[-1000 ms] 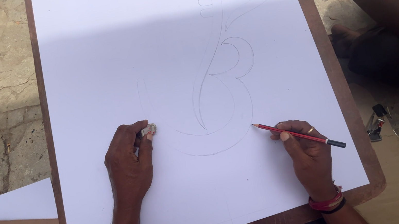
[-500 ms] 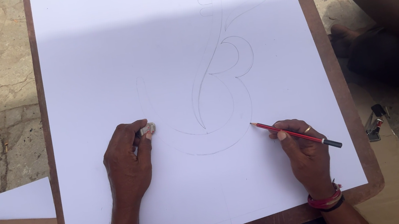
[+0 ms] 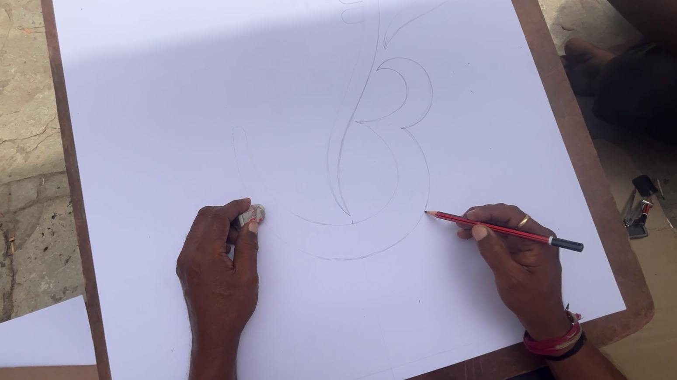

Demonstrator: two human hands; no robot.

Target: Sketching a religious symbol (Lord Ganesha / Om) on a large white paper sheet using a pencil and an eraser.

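While one small grey eraser is being pinched by the left hand, one red pencil is being gripped by the right hand.

Matt white paper, brown wooden board

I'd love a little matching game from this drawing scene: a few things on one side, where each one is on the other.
Things:
1. pencil
2. eraser
3. paper
4. clip

Places:
A. on the ground right of the board
B. pinched in the left hand
C. spread over the brown board
D. in the right hand, tip at the pencilled curve

Pairs: 1-D, 2-B, 3-C, 4-A
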